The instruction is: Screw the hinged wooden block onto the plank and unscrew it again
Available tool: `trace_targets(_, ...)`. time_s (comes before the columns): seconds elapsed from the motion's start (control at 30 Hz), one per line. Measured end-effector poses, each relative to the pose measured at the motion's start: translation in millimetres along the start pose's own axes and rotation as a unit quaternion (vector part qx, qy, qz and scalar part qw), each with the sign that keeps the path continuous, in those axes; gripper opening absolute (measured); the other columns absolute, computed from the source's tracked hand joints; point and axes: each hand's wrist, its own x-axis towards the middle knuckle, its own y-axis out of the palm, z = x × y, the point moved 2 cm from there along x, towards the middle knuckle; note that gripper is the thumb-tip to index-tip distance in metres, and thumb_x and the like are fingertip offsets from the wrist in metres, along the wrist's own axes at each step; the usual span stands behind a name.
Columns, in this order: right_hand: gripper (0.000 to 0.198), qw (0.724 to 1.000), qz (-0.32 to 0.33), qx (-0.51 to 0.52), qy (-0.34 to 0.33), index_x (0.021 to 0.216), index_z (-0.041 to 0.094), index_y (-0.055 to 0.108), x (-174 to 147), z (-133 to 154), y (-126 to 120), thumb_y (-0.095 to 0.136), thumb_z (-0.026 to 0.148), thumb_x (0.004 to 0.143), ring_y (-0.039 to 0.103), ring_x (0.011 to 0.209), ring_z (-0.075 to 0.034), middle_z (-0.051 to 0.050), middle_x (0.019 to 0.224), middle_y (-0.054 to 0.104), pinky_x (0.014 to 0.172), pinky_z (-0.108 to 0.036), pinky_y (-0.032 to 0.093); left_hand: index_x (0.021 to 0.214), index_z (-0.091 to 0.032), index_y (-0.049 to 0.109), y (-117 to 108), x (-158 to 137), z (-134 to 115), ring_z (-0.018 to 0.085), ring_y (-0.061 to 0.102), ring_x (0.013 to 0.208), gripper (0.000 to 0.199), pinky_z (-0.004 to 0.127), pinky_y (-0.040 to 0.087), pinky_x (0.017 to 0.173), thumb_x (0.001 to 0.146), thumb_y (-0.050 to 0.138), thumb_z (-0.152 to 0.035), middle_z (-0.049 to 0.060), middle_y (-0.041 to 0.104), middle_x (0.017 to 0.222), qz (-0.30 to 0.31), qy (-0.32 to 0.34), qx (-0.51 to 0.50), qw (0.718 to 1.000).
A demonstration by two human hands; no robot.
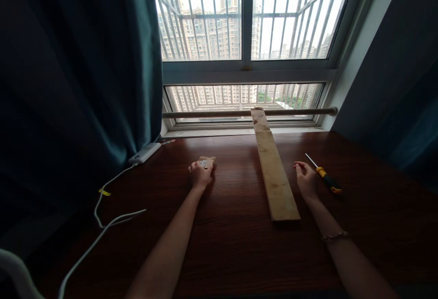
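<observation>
My left hand [200, 174] is closed around the near edge of a small flat tan piece [209, 158] at the table's centre left. A pale, holed or patterned patch shows on that piece between my fingers, too small to identify. My right hand [306, 181] is just right of the long wooden board [276, 176], apart from it. Its fingertips are pinched together, with a speck of red at the tips. Whatever it may hold is too small to make out. Beside it, on the right, lies a screwdriver [325, 175] with a yellow and black handle, its shaft pointing toward the window.
The dark reddish wooden table [232, 253] reaches the window sill. The board's far end is against or over the metal rail [212, 114]. A white power strip [145, 152] with its white cable [97, 208] lies at left, beside the blue curtain [137, 62].
</observation>
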Motion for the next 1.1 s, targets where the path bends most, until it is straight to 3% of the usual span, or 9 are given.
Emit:
trace_targets(0.1, 0.038, 0.996, 0.037, 0.077, 0.024, 0.092, 0.012, 0.062, -8.2, 27.3, 2.1, 0.048, 0.044, 0.076, 0.048, 0.045, -0.01, -0.011, 0.083, 0.065, 0.043, -0.023, 0.038, 0.101, -0.009, 0.058, -6.0, -4.1, -18.8, 0.027, 0.048, 0.098, 0.049, 0.035, 0.035, 0.089, 0.071, 0.055, -0.048, 0.015, 0.055, 0.102, -0.019, 0.044, -0.046, 0.998)
trace_targets(0.17, 0.033, 0.98, 0.109, 0.158, 0.059, 0.088, 0.012, 0.061, -13.5, 55.7, 14.1, 0.052, 0.041, 0.075, 0.046, 0.041, -0.008, -0.009, 0.08, 0.065, 0.038, -0.021, 0.037, 0.1, -0.009, 0.059, -14.3, -3.8, -36.0, 0.027, 0.048, 0.097, 0.049, 0.035, 0.035, 0.088, 0.072, 0.054, -0.049, 0.015, 0.056, 0.102, -0.022, 0.056, -0.069, 0.996)
trace_targets(0.27, 0.021, 0.898, 0.289, 0.287, 0.164, 0.083, 0.012, 0.06, -18.7, 102.4, 50.8, 0.06, 0.029, 0.072, 0.059, 0.055, -0.012, -0.009, 0.082, 0.065, 0.045, -0.019, 0.045, 0.096, -0.008, 0.062, -29.9, 0.2, -70.3, 0.027, 0.05, 0.093, 0.049, 0.035, 0.036, 0.085, 0.073, 0.052, -0.051, 0.016, 0.058, 0.098, 0.007, 0.056, -0.092, 0.994)
trace_targets(0.33, 0.012, 0.846, 0.33, 0.344, 0.239, 0.081, 0.013, 0.058, -17.0, 125.9, 78.6, 0.058, 0.022, 0.074, 0.062, 0.062, -0.013, -0.008, 0.082, 0.064, 0.055, -0.021, 0.05, 0.093, -0.008, 0.063, -39.5, 2.4, -97.7, 0.028, 0.052, 0.091, 0.051, 0.035, 0.037, 0.082, 0.073, 0.051, -0.053, 0.016, 0.059, 0.095, 0.031, 0.05, -0.108, 0.992)
trace_targets(0.47, 0.006, 0.818, 0.32, 0.365, 0.31, 0.077, 0.015, 0.053, -3.4, 141.6, 121.1, 0.053, 0.021, 0.079, 0.062, 0.057, -0.013, -0.005, 0.076, 0.062, 0.057, -0.027, 0.053, 0.093, -0.007, 0.063, -49.1, 0.8, -149.3, 0.028, 0.052, 0.09, 0.052, 0.034, 0.037, 0.081, 0.073, 0.05, -0.054, 0.018, 0.059, 0.093, 0.042, 0.04, -0.15, 0.987)
trace_targets(0.57, 0.006, 0.795, 0.314, 0.409, 0.32, 0.076, 0.016, 0.053, 8.1, 136.4, 132.6, 0.05, 0.018, 0.08, 0.062, 0.058, -0.013, -0.004, 0.072, 0.063, 0.058, -0.027, 0.054, 0.088, -0.007, 0.064, -46.6, -2.4, -173.1, 0.03, 0.052, 0.09, 0.051, 0.036, 0.037, 0.081, 0.071, 0.053, -0.054, 0.019, 0.059, 0.091, 0.057, 0.042, -0.161, 0.984)
trace_targets(0.87, 0.009, 0.802, 0.3, 0.382, 0.348, 0.072, 0.014, 0.052, 31.0, 109.1, 131.0, 0.049, 0.007, 0.077, 0.056, 0.044, -0.011, 0.001, 0.05, 0.056, 0.05, -0.025, 0.052, 0.089, -0.009, 0.061, -26.3, -1.7, -183.6, 0.031, 0.049, 0.098, 0.047, 0.035, 0.037, 0.085, 0.057, 0.071, -0.042, 0.018, 0.055, 0.099, 0.116, 0.063, -0.223, 0.966)
trace_targets(1.0, 0.009, 0.802, 0.311, 0.371, 0.351, 0.075, 0.012, 0.053, 41.4, 106.0, 122.6, 0.049, 0.005, 0.077, 0.059, 0.046, -0.011, -0.001, 0.057, 0.061, 0.048, -0.022, 0.051, 0.085, -0.013, 0.061, -30.1, 7.9, -178.1, 0.028, 0.051, 0.097, 0.049, 0.033, 0.038, 0.086, 0.044, 0.081, -0.032, 0.012, 0.059, 0.095, 0.202, 0.05, -0.38, 0.901)
trace_targets(1.1, 0.009, 0.793, 0.339, 0.361, 0.354, 0.081, 0.01, 0.054, 45.0, 107.6, 116.1, 0.047, 0.005, 0.079, 0.064, 0.056, -0.015, -0.006, 0.067, 0.065, 0.05, -0.022, 0.051, 0.087, -0.013, 0.059, -33.9, 14.6, -167.2, 0.022, 0.057, 0.087, 0.043, 0.031, 0.042, 0.079, 0.052, 0.079, -0.029, 0.011, 0.062, 0.089, 0.245, -0.067, -0.508, 0.823)
